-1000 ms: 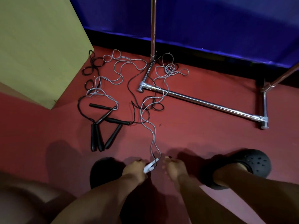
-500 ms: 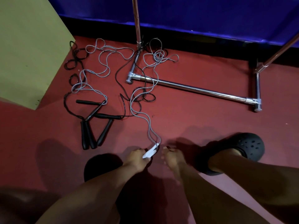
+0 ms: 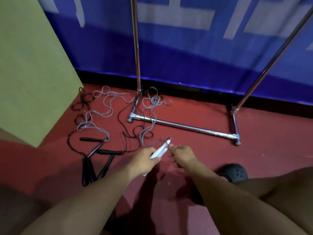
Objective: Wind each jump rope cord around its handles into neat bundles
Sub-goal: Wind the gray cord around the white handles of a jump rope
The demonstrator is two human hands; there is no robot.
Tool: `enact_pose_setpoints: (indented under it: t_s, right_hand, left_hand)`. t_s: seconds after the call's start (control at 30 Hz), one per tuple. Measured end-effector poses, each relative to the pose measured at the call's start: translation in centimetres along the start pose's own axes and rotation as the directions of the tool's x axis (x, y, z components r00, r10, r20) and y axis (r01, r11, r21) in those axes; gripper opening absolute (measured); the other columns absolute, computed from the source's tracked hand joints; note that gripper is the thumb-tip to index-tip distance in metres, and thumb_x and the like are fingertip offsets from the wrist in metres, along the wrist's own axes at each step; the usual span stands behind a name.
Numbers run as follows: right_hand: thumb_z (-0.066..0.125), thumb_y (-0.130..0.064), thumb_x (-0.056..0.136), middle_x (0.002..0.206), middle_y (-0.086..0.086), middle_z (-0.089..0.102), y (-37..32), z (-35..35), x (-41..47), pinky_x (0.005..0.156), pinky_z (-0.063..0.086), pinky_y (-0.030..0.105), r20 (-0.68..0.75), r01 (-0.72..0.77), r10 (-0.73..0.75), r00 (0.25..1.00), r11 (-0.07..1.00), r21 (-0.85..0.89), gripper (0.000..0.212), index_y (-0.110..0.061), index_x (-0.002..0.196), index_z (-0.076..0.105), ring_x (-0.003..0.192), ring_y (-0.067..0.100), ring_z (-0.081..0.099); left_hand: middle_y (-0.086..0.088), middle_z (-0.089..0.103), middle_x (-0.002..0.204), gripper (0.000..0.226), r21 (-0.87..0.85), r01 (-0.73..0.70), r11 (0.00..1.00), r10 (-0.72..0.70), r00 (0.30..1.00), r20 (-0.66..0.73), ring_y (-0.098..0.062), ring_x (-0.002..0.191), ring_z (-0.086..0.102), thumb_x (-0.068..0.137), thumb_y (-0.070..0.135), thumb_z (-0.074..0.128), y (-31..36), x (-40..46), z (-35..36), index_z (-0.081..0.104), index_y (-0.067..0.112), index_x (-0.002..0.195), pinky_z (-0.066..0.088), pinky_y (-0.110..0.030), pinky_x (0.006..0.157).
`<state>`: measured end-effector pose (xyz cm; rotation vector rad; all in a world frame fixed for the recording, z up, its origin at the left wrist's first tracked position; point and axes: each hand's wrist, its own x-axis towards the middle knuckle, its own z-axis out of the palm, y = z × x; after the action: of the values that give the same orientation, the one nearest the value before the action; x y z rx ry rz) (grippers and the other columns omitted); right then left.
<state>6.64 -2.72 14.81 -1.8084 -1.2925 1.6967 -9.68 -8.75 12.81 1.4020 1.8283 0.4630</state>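
- Jump rope handles [image 3: 160, 150], white, are gripped together in the left hand [image 3: 145, 160], tips pointing up and away, above the red floor [image 3: 194, 150].
- Grey cord [image 3: 149, 131] trails from the handle tips across the floor.
- Right hand [image 3: 183, 155], fingers curled, pinches the cord just beside the tips.
- Black ropes [image 3: 94, 160] lie loose at left.

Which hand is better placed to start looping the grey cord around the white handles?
Probably the right hand: it sits beside the handle tips where the grey cord exits, while the left hand grips the white handles.
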Motion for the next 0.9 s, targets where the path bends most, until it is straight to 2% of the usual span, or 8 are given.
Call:
enact_pose_setpoints:
  t_s: [0.13,0.2,0.3,0.4,0.57,0.63,0.77,0.9]
  right_hand:
    - [0.054,-0.033,0.099,0.075,0.004,0.062,-6.0,-2.3,-3.0,0.053,0.038,0.028,-0.008,0.170,-0.170,0.985,0.985,-0.004,0.027,-0.015,0.081,0.063,0.051,0.015,0.049]
    - [0.055,-0.035,0.099,0.079,0.006,0.065,-9.2,-3.6,-4.5,0.057,0.043,0.031,-0.033,0.275,-0.278,0.960,0.959,-0.064,0.028,-0.013,0.085,0.066,0.055,0.016,0.054]
    - [0.061,-0.038,0.094,0.102,0.005,0.068,-13.5,-5.2,-6.9,0.075,0.053,0.038,-0.075,0.447,-0.472,0.878,0.866,-0.225,0.032,-0.012,0.113,0.064,0.082,0.020,0.063]
    - [0.060,-0.033,0.096,0.116,-0.002,0.067,-16.9,-6.3,-9.4,0.094,0.049,0.037,0.020,0.590,-0.604,0.797,0.770,-0.243,0.032,-0.021,0.126,0.061,0.102,0.016,0.062]
    - [0.054,-0.028,0.100,0.089,0.008,0.071,-19.8,-6.8,-11.4,0.081,0.047,0.027,0.239,0.652,-0.613,0.753,0.744,-0.144,0.023,-0.015,0.103,0.073,0.083,0.014,0.061]
    - [0.055,-0.033,0.099,0.075,0.006,0.058,-20.2,-6.3,-10.7,0.072,0.045,0.028,0.285,0.606,-0.560,0.778,0.788,-0.107,0.029,-0.010,0.100,0.072,0.072,0.016,0.051]
    - [0.058,-0.048,0.090,0.075,0.012,0.045,-21.8,-4.6,-9.7,0.060,0.038,0.033,0.377,0.561,-0.479,0.793,0.814,-0.146,0.050,0.002,0.100,0.063,0.063,0.023,0.040]
    - [0.057,-0.019,0.097,0.069,0.012,0.057,-23.7,-5.0,-8.6,0.048,0.040,0.026,0.381,0.506,-0.414,0.826,0.844,-0.178,0.015,-0.009,0.097,0.067,0.048,0.020,0.042]
  left_hand:
    - [0.009,0.055,0.074,0.021,-0.018,-0.126,0.992,0.126,0.992,-0.025,-0.011,0.069,0.051,0.091,0.030,0.067,5.1,-2.0,-4.8,0.051,0.026,0.076,0.037,-0.023,0.061]
    - [0.007,0.062,0.079,0.014,-0.048,-0.181,0.982,0.179,0.983,-0.035,-0.014,0.073,0.060,0.090,0.036,0.065,7.5,-3.5,-7.4,0.056,0.029,0.082,0.047,-0.027,0.068]
    - [-0.005,0.067,0.086,0.014,-0.217,-0.213,0.952,0.212,0.977,-0.029,-0.021,0.072,0.072,0.096,0.030,0.061,11.0,-5.9,-10.9,0.058,0.018,0.101,0.056,-0.033,0.065]
    - [-0.003,0.063,0.085,0.011,-0.313,-0.218,0.924,0.235,0.972,0.017,-0.022,0.066,0.071,0.101,0.028,0.057,14.0,-8.0,-13.9,0.056,0.017,0.105,0.056,-0.034,0.059]
    - [0.004,0.067,0.067,0.011,-0.282,-0.274,0.919,0.280,0.960,-0.022,-0.015,0.055,0.065,0.096,0.028,0.064,15.6,-7.8,-17.8,0.063,0.018,0.100,0.054,-0.029,0.054]
    - [0.002,0.069,0.067,0.017,-0.264,-0.257,0.930,0.261,0.965,-0.021,-0.015,0.056,0.064,0.092,0.029,0.070,15.1,-6.9,-18.6,0.068,0.017,0.104,0.052,-0.032,0.057]
    - [-0.003,0.071,0.078,0.021,-0.379,-0.207,0.902,0.212,0.977,-0.031,-0.015,0.056,0.061,0.091,0.026,0.072,14.3,-5.1,-18.9,0.069,0.018,0.110,0.049,-0.027,0.052]
    - [-0.012,0.076,0.093,0.017,-0.527,-0.147,0.837,0.192,0.981,0.032,-0.017,0.058,0.063,0.094,0.020,0.067,14.4,-3.5,-19.9,0.068,0.024,0.111,0.051,-0.025,0.051]
